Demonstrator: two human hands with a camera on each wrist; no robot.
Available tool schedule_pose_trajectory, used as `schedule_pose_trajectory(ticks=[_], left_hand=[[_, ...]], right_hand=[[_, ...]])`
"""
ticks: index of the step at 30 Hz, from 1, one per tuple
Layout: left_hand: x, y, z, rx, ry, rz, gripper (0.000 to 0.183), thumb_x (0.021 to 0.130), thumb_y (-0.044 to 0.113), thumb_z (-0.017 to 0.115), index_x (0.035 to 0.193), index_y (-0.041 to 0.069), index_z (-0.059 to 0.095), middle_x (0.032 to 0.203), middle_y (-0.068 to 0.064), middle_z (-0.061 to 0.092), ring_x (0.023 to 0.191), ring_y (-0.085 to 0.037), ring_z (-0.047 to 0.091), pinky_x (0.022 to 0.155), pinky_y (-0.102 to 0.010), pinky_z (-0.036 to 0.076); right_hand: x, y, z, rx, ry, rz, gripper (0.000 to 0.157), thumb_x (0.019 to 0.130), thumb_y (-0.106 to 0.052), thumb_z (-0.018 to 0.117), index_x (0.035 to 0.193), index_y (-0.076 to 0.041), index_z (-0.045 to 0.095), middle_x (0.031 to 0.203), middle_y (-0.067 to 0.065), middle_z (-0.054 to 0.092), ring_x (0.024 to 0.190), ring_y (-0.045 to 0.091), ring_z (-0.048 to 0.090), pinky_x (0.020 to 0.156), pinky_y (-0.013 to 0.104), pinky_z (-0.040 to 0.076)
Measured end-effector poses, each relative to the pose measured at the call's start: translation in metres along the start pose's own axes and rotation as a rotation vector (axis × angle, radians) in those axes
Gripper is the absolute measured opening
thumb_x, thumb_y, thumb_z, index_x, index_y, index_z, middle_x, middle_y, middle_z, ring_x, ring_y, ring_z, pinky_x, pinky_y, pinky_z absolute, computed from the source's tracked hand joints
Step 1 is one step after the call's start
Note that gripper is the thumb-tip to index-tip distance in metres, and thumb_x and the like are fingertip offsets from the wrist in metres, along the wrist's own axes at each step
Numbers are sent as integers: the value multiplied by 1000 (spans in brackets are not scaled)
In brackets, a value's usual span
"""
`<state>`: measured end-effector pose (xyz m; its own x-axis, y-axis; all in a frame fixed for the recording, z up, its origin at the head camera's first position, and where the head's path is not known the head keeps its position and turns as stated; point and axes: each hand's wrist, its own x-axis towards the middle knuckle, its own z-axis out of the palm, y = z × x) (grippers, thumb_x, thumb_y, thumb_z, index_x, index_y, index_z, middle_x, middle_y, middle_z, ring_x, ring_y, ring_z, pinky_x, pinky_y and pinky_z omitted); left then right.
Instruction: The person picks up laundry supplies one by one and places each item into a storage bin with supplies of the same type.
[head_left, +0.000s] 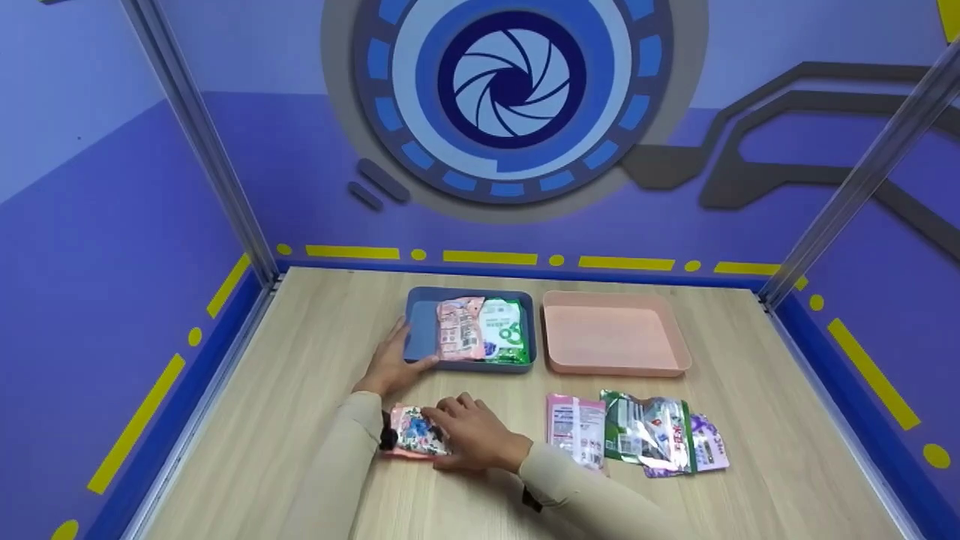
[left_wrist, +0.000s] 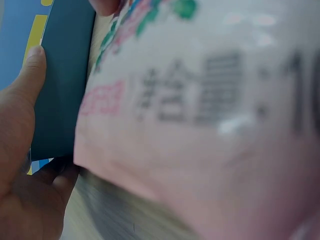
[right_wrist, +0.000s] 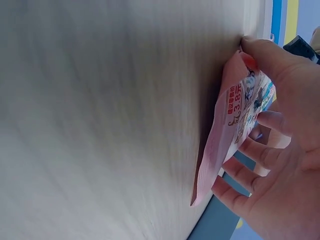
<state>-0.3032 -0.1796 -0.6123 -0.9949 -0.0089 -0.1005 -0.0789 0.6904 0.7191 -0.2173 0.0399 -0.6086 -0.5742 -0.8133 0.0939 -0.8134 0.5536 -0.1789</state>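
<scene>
**Beige sleeves (head_left: 600, 499) up front, right hand (head_left: 480, 439) on the pink printed packet (head_left: 415, 429)!**

And behind those arms there's the big purple wall (head_left: 292, 165), then the wooden table (head_left: 757, 375) running up to it. Two trays sit side by side near the back: the pink tray (head_left: 615, 330) on the right, the blue tray (head_left: 421, 330) on the left. Look at the right hand, thumb at one edge of the pink printed packet, bent fingers across its face, pinching it low at the table in front of the blue tray; whether its underside touches the wood, I can't tell. The left hand (head_left: 386, 364) is spread round the blue tray's near left corner, thumb and fingers on its walls. Right of the hands, a green-edged packet (head_left: 626, 427) overlaps a purple packet (head_left: 709, 446), with a pink-and-white packet (head_left: 576, 427) beside them. Inside the blue tray, a pale pink packet (head_left: 459, 330) leans beside a green-and-white packet (head_left: 504, 330).
</scene>
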Motion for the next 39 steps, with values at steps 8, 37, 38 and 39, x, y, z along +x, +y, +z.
schedule_pose_trajectory(ticks=[8,37,38,39], left_hand=[[0,-1,-1,-11,-7,-15,99,92,49,75,166,16,19,173,-2,6,157,-33,12,124,-56,19],[0,-1,0,6,8,34,98,91,48,76,164,10,22,173,-5,9,156,-34,15,124,-54,21],[0,-1,0,3,9,34,98,91,47,76,164,10,23,173,-6,9,156,-35,15,124,-55,21],[0,-1,1,0,11,36,98,91,47,76,164,9,23,173,-6,10,156,-35,15,124,-55,21]], right_hand=[[-2,2,1,-9,18,-4,80,84,-57,79,150,-22,50,129,3,60,106,20,53,83,35,50],[-6,5,-4,-23,40,20,69,82,-56,81,141,-25,61,122,1,65,99,17,54,78,28,48],[-6,6,-3,-22,42,17,69,82,-56,81,141,-25,61,122,1,65,99,17,54,78,27,47],[-6,6,-4,-21,44,15,69,82,-55,81,141,-24,61,122,1,65,99,17,54,78,27,47]])
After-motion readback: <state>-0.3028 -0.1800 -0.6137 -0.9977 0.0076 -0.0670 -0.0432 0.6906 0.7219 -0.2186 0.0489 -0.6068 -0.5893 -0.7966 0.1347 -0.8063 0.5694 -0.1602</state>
